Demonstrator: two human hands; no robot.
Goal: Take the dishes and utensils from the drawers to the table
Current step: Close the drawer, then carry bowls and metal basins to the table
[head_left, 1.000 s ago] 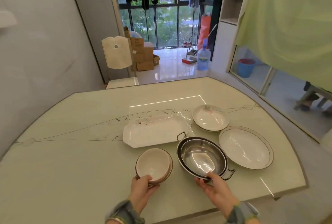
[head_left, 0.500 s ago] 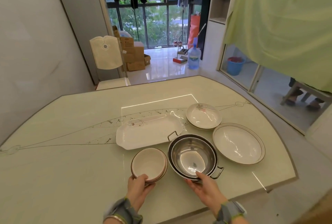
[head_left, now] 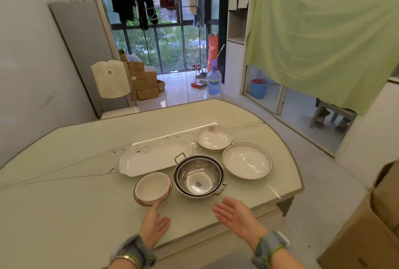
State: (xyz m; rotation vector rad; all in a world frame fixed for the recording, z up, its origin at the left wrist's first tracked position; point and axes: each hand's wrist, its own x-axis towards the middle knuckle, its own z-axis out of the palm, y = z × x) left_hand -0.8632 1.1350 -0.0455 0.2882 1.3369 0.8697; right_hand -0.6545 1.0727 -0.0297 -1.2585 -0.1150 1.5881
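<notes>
Several dishes stand on the pale table [head_left: 64,193]. A stack of cream bowls [head_left: 152,188] sits nearest on the left, beside a steel pot with handles [head_left: 198,177]. Behind them lie a long white platter [head_left: 154,156], a small flowered plate [head_left: 214,137] and a large gold-rimmed plate [head_left: 247,161]. My left hand [head_left: 154,224] is open, its fingertips just short of the bowl stack. Just in front of the pot, over the table's near edge, my right hand [head_left: 236,218] is spread open and holds nothing.
A chair [head_left: 111,81] stands at the table's far side against a grey panel. Cardboard boxes [head_left: 144,83] and a water bottle [head_left: 214,80] sit on the floor toward the window. A brown box [head_left: 371,225] is at the right edge. A green curtain [head_left: 323,31] hangs on the right.
Both hands have let go: the left came off the bowl stack, the right off the steel pot. Both drew back toward me, open. The camera view has risen.
</notes>
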